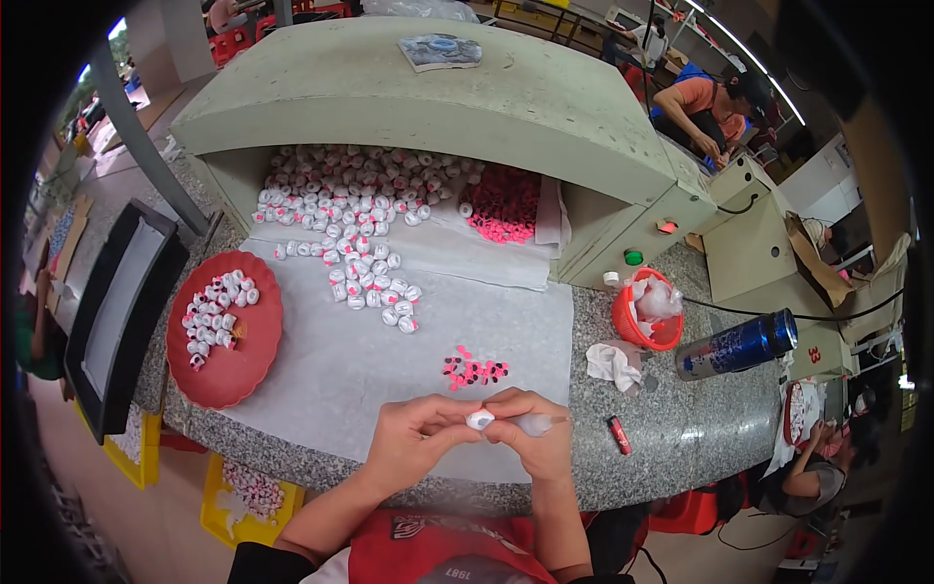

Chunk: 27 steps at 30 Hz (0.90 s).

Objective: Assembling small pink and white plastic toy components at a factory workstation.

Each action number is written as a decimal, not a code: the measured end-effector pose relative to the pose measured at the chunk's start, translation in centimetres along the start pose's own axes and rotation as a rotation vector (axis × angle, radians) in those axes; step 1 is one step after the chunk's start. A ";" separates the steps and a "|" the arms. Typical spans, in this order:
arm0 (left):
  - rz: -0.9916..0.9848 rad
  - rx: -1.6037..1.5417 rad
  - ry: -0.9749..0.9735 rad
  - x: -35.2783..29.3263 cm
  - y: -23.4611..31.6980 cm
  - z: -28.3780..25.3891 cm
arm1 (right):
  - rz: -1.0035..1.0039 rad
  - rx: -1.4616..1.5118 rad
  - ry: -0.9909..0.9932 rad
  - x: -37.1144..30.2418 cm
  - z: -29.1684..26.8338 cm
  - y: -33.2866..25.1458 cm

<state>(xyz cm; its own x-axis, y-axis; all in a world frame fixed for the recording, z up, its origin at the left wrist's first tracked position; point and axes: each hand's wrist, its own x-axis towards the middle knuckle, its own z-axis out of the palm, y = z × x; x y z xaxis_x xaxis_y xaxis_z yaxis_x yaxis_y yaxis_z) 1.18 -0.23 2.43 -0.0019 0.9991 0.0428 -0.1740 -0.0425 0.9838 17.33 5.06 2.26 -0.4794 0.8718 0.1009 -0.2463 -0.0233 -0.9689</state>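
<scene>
Above the near edge of the bench, both hands meet at one small rounded white piece point(480, 419) with a greyish spot. My left hand point(413, 443) pinches it between thumb and fingers. My right hand point(535, 450) touches its other side with the fingertips and also holds a translucent, bottle-like thing point(535, 424) with a thin tip pointing right. Just beyond the hands, several small pink and dark bits point(475, 371) lie on a white sheet point(486, 321). Farther off, a trail of white pieces with pink marks point(365, 273) leads into the cabinet.
A grey-green open-fronted cabinet point(438, 107) holds heaped white pieces and a pink pile point(506, 202). A red plate point(251, 365) of pieces stands left, beside a black tray point(92, 389). To the right are a red basket point(650, 336), blue flask point(736, 346), crumpled tissue point(613, 364) and red tube point(619, 435).
</scene>
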 end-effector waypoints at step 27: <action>-0.148 0.224 0.139 0.4 -2.1 0.2 | 0.208 0.133 0.146 -0.1 0.7 3.5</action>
<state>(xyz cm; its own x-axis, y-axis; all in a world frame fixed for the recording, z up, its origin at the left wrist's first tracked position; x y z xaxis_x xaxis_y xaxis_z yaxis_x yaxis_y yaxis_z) 1.76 0.21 0.37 -0.1305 0.9850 -0.1128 0.0393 0.1188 0.9921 15.89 4.51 -1.01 -0.4075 0.9025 -0.1394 -0.2680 -0.2641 -0.9265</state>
